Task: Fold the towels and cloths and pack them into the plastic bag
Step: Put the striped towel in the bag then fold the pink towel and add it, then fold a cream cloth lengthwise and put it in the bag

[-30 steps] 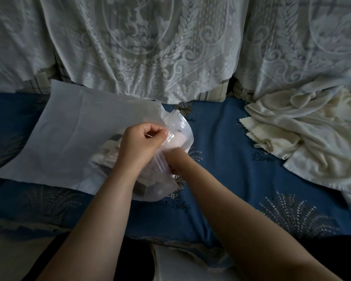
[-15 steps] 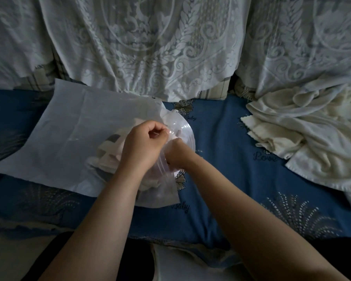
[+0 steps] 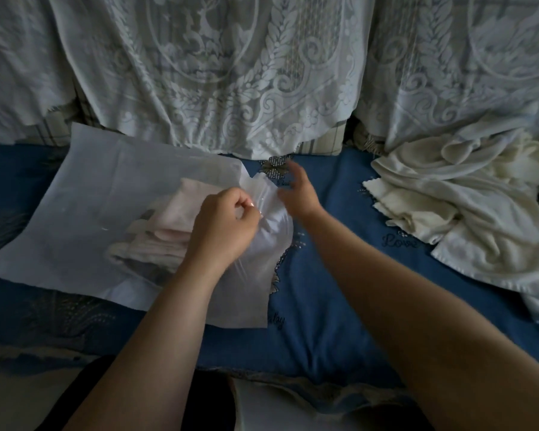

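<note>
A translucent plastic bag (image 3: 106, 194) lies flat on the blue seat cover at centre left. Folded pale pink cloths (image 3: 168, 225) show through it. My left hand (image 3: 227, 225) pinches the bag's open edge on its right side. Just right of the bag's mouth, my right hand (image 3: 297, 194) hovers with fingers spread and nothing in it; it is blurred. A heap of crumpled cream towels (image 3: 461, 219) lies at the right, apart from both hands.
White lace covers (image 3: 231, 73) drape the sofa back behind everything. The blue seat cover (image 3: 339, 275) stretches between the bag and the towel heap. A pale surface (image 3: 277, 412) and dark clothing sit at the bottom edge.
My right hand has come out of the bag's mouth and lifted to the right, fingers spread. The bag has settled flatter. My left hand still holds the bag's edge.
</note>
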Motion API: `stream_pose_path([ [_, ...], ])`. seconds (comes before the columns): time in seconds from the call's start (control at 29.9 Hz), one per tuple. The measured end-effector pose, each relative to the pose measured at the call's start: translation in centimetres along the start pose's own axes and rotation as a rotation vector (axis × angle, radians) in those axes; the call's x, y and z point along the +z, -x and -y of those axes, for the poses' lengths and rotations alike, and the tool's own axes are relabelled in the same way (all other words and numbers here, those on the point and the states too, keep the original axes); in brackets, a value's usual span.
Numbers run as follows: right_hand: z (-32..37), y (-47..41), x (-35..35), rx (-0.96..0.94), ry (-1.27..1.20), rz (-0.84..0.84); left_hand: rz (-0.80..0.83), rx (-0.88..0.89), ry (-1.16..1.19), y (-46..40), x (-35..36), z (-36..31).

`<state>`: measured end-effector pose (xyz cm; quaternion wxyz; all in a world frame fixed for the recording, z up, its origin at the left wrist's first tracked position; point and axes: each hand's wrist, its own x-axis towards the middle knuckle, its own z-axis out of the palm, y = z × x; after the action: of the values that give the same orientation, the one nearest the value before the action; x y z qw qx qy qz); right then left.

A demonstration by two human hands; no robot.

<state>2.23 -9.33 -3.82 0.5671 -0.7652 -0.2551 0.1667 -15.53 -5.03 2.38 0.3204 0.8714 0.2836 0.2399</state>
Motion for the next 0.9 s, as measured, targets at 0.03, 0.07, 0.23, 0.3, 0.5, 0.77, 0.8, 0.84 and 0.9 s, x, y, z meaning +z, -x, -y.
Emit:
stream_pose_path([
  [0.03, 0.6, -0.9, -0.3, 0.016, -0.035, 0.145, 0.062, -0.025, 0.054, 0.1, -0.4, 0.1],
  [0.07, 1.1, -1.6, -0.5, 0.033, 0.006, 0.291, 0.115, -0.051, 0.117, 0.1, -1.0, 0.2],
  [0.23, 2.9, -2.4, -0.3, -0.165, 0.638, 0.417, -0.007, -0.172, 0.093, -2.6, -1.7, 4.0],
  [0.3, 2.2, -2.3, -0.5, -0.233, 0.664, 0.291, 0.156, -0.301, -0.103, -3.9, -0.7, 6.9],
  [0.5, -1.7, -1.5, -2.9, 0.039, 0.473, -0.220, 0.312, -0.365, -0.202, -3.4, 1.4, 10.1],
  [0.77, -5.0, 3.1, -4.5, 0.468, 0.203, 0.085, 0.328, 0.051, -0.395, -0.8, 3.3, 2.8],
  [0.8, -5.8, 3.9, -5.4, 0.402, 0.351, 0.100, 0.375, 0.106, -0.398, -0.4, 3.9, 1.7],
  [0.84, -6.5, 4.5, -6.7, 0.314, 0.517, 0.087, 0.422, 0.154, -0.423, 0.1, 4.5, 0.9],
  [0.9, -7.6, 5.1, -10.3, 0.151, 0.823, 0.007, 0.511, 0.242, -0.522, 0.9, 5.8, -0.4],
])
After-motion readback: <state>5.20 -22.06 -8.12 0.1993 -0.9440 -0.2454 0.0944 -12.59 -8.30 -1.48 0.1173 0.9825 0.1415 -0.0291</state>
